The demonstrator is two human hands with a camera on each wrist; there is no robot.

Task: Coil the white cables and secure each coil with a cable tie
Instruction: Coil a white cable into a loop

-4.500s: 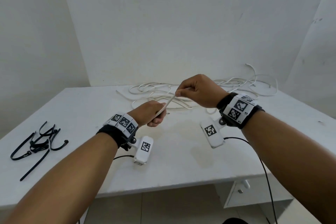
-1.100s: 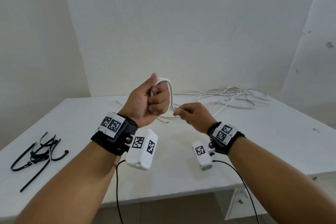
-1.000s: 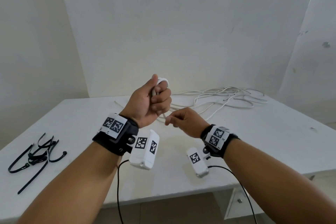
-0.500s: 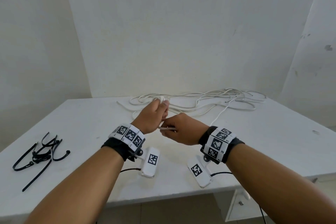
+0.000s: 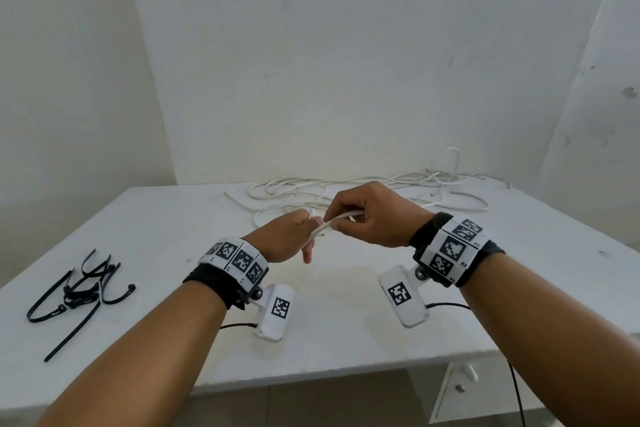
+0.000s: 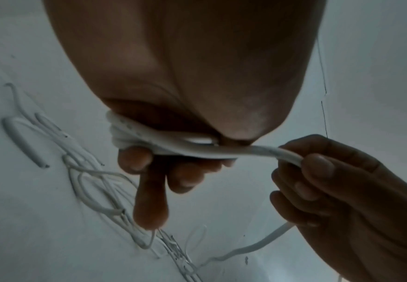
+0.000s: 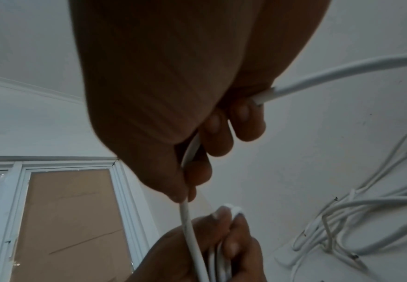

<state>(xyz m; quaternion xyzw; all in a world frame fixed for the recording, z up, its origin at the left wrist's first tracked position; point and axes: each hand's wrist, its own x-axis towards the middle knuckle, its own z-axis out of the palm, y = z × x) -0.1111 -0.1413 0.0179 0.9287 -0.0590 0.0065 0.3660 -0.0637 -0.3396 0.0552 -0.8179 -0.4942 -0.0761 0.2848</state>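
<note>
Worktop (image 5: 145, 218): white; landmark for all entries.
Loose white cables (image 5: 398, 189): heaped at worktop's far edge, uncoiled.
Cable ties (image 5: 81, 291): black, at worktop's left end, untouched.
Left hand (image 5: 287, 239): has dropped from raised to above worktop centre, gripping a small coil (image 6: 134, 133).
Right hand (image 5: 370, 215): pinching the cable (image 6: 257, 150), feeding another turn; coiling unfinished.

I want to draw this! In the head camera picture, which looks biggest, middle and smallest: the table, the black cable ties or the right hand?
1. table
2. black cable ties
3. right hand, though it looks close to the ties' pile.
</note>
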